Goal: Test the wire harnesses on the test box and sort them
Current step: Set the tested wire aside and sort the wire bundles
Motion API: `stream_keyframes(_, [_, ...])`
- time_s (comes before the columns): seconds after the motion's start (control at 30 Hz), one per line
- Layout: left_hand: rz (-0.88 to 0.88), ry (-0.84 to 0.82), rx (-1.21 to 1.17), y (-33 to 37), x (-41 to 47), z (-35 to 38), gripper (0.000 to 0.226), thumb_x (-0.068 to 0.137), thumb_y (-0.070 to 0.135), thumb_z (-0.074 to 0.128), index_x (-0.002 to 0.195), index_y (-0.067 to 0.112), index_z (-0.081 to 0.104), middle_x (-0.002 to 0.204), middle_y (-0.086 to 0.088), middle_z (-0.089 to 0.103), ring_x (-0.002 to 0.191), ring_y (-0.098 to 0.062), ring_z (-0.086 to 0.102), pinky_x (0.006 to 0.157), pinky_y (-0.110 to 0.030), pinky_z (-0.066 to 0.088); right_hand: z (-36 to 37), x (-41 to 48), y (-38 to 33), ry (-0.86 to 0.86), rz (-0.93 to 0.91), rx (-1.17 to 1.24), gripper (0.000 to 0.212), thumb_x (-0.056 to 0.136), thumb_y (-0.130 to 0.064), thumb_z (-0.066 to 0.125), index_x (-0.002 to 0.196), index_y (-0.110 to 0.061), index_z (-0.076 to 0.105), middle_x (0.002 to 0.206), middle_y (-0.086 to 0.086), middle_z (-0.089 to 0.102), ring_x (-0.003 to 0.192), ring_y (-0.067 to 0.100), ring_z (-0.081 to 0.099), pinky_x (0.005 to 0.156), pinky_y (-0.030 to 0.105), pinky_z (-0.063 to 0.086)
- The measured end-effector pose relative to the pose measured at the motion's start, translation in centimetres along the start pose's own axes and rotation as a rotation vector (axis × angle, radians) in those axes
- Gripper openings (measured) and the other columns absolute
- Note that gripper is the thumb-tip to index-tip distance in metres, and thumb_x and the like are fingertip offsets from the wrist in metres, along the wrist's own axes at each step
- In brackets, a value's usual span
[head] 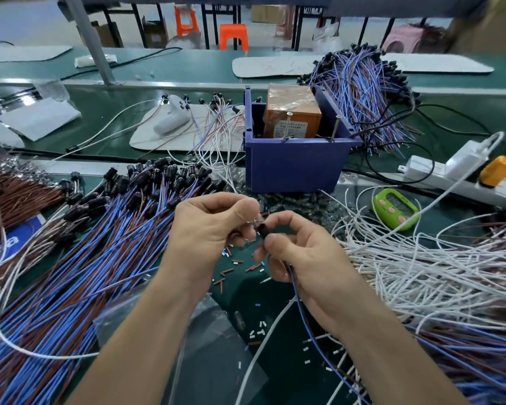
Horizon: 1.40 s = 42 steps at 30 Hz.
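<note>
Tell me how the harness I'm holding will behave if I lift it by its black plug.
Probably floppy: its thin blue wire droops in a curve below the right hand. Likely light, since fingertips alone pinch the black plug. It may snag: the wire runs down among white wires.

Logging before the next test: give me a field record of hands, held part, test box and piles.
left hand: pinches one end of black connector
right hand: pinches it too, blue wire trailing below palm
test box: orange, inside blue bin, beyond the hands
left side: blue-brown harness pile
right side: white wire pile
</note>
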<state>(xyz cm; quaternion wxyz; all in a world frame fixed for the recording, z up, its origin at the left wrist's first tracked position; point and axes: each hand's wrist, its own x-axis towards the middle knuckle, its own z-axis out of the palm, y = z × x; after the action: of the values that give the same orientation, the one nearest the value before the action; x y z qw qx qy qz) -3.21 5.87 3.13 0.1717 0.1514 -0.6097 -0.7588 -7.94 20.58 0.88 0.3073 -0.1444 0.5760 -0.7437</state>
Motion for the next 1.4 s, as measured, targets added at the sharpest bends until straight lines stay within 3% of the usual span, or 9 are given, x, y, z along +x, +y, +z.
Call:
stream_keyframes(0.17, [-0.005, -0.059, -0.066, 0.4, 0.0, -0.2, 0.025, 0.053, 0.032, 0.087, 0.070, 0.013, 0.082, 0.067, -0.007, 0.074, 0.058, -0.010, 0.069, 0.053, -0.015, 0.053, -0.8, 0.1, -0.5, -0.036, 0.043, 0.301, 0.028, 0.078, 0.009, 0.063, 0.087, -0.016, 0.069, 0.078, 0.013, 0.068, 0.066, 0.017, 0.052, 0.062, 0.025, 0.041])
stream_keyframes(0.23, [-0.010, -0.082, -0.048, 0.5, -0.2, -0.4, 0.028, 0.046, 0.013, 0.096, 0.071, 0.014, 0.083, 0.072, -0.007, 0.076, 0.065, -0.011, 0.072, 0.060, -0.017, 0.057, -1.4, 0.1, -0.8, -0.100, 0.084, 0.477, 0.029, 0.066, 0.008, 0.067, 0.083, -0.015, 0.071, 0.081, 0.014, 0.067, 0.070, 0.019, 0.059, 0.069, 0.027, 0.043])
stream_keyframes(0.3, [-0.007, -0.076, -0.058, 0.5, -0.2, -0.5, 0.021, 0.056, 0.002, 0.087, 0.070, 0.016, 0.083, 0.076, -0.007, 0.078, 0.068, -0.012, 0.073, 0.062, -0.018, 0.057, -1.7, 0.1, -0.9, -0.175, 0.085, 0.558, 0.028, 0.065, 0.008, 0.065, 0.084, -0.013, 0.069, 0.083, 0.015, 0.064, 0.068, 0.020, 0.059, 0.073, 0.028, 0.043])
stream_keyframes(0.37, [-0.009, -0.080, -0.071, 0.4, -0.2, -0.5, 0.017, 0.060, 0.006, 0.082, 0.073, 0.017, 0.084, 0.077, -0.006, 0.078, 0.068, -0.012, 0.073, 0.061, -0.017, 0.056, -1.8, 0.0, -1.0, -0.244, 0.073, 0.584, 0.028, 0.066, 0.009, 0.066, 0.086, -0.012, 0.065, 0.083, 0.015, 0.064, 0.067, 0.020, 0.054, 0.073, 0.028, 0.044])
stream_keyframes(0.5, [-0.034, -0.070, -0.065, 0.5, -0.3, -0.1, 0.025, 0.050, 0.010, 0.097, 0.071, 0.016, 0.083, 0.071, -0.008, 0.076, 0.061, -0.011, 0.072, 0.053, -0.016, 0.055, -2.0, 0.0, -1.0, -0.294, 0.035, 0.617, 0.029, 0.064, 0.005, 0.071, 0.085, -0.012, 0.061, 0.082, 0.015, 0.063, 0.068, 0.021, 0.050, 0.073, 0.029, 0.046])
stream_keyframes(0.67, [-0.020, -0.119, -0.125, 0.4, -0.5, 0.0, 0.039, 0.048, 0.042, 0.099, 0.072, 0.017, 0.083, 0.069, -0.008, 0.076, 0.047, -0.007, 0.064, 0.044, -0.015, 0.048, -2.1, 0.0, -1.2, -0.301, 0.016, 0.651, 0.029, 0.062, 0.003, 0.074, 0.083, -0.013, 0.062, 0.081, 0.014, 0.064, 0.066, 0.020, 0.050, 0.072, 0.029, 0.048])
stream_keyframes(0.97, [0.051, -0.113, -0.091, 0.4, -0.6, 0.5, 0.022, 0.063, 0.007, 0.086, 0.083, 0.017, 0.085, 0.085, -0.012, 0.080, 0.074, -0.016, 0.077, 0.066, -0.020, 0.059, -1.7, 0.0, -1.5, -0.074, 0.031, 0.560, 0.036, 0.058, 0.022, 0.054, 0.074, -0.008, 0.066, 0.080, 0.017, 0.057, 0.066, 0.020, 0.065, 0.076, 0.029, 0.040])
stream_keyframes(1.2, [0.278, -0.013, 0.189, 1.0, -1.5, 1.3, 0.019, 0.066, 0.019, 0.089, 0.083, 0.026, 0.084, 0.077, 0.001, 0.080, 0.071, -0.012, 0.076, 0.068, -0.017, 0.057, -1.1, -0.2, -1.5, 0.037, -0.096, 0.355, 0.051, 0.074, 0.030, 0.046, 0.071, -0.015, 0.070, 0.073, 0.012, 0.064, 0.068, 0.016, 0.065, 0.064, 0.022, 0.049])
stream_keyframes(1.4, [0.375, 0.030, 0.436, 0.3, -1.7, 1.1, 0.024, 0.073, 0.011, 0.090, 0.080, 0.033, 0.083, 0.075, 0.015, 0.078, 0.069, -0.009, 0.076, 0.066, -0.020, 0.059, -0.7, -0.1, -1.3, 0.124, -0.195, 0.255, 0.056, 0.075, 0.032, 0.048, 0.070, -0.017, 0.072, 0.069, 0.004, 0.065, 0.063, 0.011, 0.059, 0.059, 0.019, 0.046])
